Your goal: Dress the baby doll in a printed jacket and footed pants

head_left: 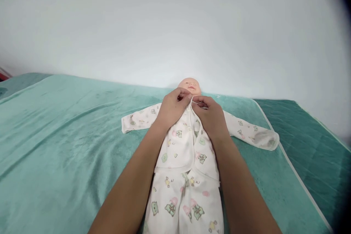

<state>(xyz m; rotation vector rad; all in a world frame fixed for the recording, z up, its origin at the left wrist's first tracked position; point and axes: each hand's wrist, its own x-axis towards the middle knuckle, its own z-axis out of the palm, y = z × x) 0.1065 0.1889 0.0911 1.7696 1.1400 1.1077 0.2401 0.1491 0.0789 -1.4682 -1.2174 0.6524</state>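
A baby doll (189,85) lies on its back, its head toward the wall. It wears a white jacket (178,150) printed with small bears, and matching trousers (167,197). Both sleeves stretch out sideways. At the neckline, just below the doll's chin, my left hand (175,104) pinches one edge of the jacket's front opening. My right hand (210,111) grips the other edge close beside it, fingers bent. The front panels meet at the collar and part slightly lower down. What lies between my fingertips is partly hidden.
A teal blanket (68,135) with a pale hem covers the surface, slightly wrinkled at left. Darker quilted fabric (309,146) shows at right. The white wall (164,33) rises directly behind the doll's head.
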